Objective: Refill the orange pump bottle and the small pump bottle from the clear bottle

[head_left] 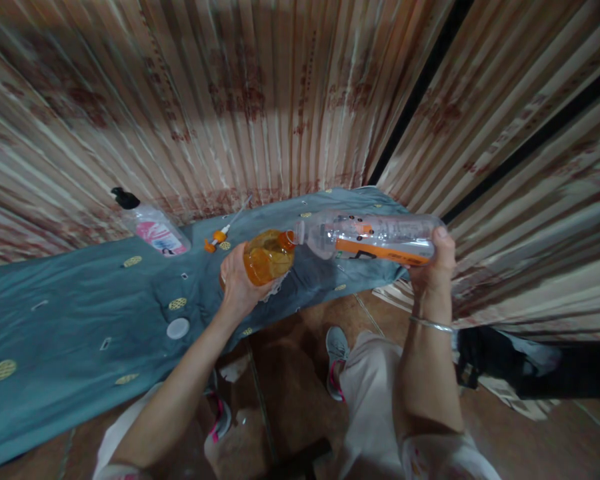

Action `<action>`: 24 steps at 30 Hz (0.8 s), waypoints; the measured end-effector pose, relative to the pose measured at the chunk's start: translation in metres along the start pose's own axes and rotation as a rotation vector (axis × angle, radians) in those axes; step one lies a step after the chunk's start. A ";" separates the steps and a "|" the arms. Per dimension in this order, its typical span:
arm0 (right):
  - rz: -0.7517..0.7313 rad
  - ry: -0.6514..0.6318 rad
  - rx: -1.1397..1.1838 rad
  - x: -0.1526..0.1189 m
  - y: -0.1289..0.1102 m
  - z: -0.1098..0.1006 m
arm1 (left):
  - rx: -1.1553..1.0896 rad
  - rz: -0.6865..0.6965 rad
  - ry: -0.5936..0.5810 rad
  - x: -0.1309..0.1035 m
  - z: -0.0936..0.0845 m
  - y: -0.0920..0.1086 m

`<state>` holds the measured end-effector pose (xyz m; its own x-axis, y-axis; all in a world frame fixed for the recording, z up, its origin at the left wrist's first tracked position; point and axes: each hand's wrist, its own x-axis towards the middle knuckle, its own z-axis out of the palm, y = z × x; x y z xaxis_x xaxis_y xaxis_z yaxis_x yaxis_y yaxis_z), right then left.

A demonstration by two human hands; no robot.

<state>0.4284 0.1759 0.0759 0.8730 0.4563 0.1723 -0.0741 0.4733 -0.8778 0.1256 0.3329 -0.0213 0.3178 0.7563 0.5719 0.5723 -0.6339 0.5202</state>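
My left hand [241, 280] is wrapped round an amber-coloured bottle [269, 259], tilted so that its orange neck points right. In my right hand [437, 257] is a clear plastic bottle [380, 230] with an orange label, gripped near its base and lying almost level. The two mouths meet, or nearly so; I cannot tell whether they touch or whether liquid passes between them. On the cloth behind the amber bottle lies an orange-and-white pump top [219, 237] with a thin clear tube. A round white cap [178, 328] rests left of my left forearm.
A clear pump bottle [157, 230] with a black top and pink label stands at the back left. Teal patterned cloth [80, 300] covers the long narrow surface. Pleated curtains [260, 100] hang close behind and to the right. Brown tiles [290, 393] lie below.
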 end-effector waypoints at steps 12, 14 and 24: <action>-0.006 0.000 0.002 0.003 0.002 -0.002 | 0.010 0.029 -0.002 -0.001 0.001 -0.003; -0.006 0.016 -0.001 0.003 0.001 -0.002 | 0.008 0.029 0.003 -0.001 0.002 -0.004; -0.015 0.002 0.013 0.002 0.001 -0.002 | -0.002 0.043 0.015 -0.002 0.003 -0.006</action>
<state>0.4311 0.1761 0.0742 0.8750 0.4477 0.1845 -0.0673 0.4897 -0.8693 0.1235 0.3359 -0.0272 0.3308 0.7255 0.6035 0.5564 -0.6665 0.4962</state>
